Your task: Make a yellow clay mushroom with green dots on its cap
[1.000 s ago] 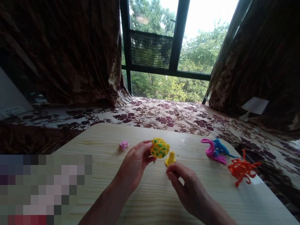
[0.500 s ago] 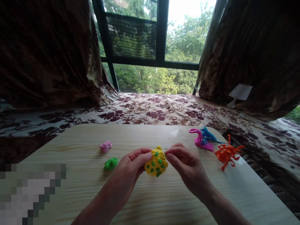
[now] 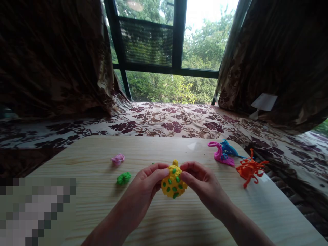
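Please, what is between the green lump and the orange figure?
In the head view, the left hand, the green-spotted yellow piece and the right hand come between the green lump and the orange figure.

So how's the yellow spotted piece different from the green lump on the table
Color: the yellow spotted piece is yellow with green spots, while the green lump is green all over.
Size: the yellow spotted piece looks larger than the green lump.
Position: the left hand holds the yellow spotted piece, with fingertips of the right hand at its edge; the green lump lies on the table.
Both show bright green.
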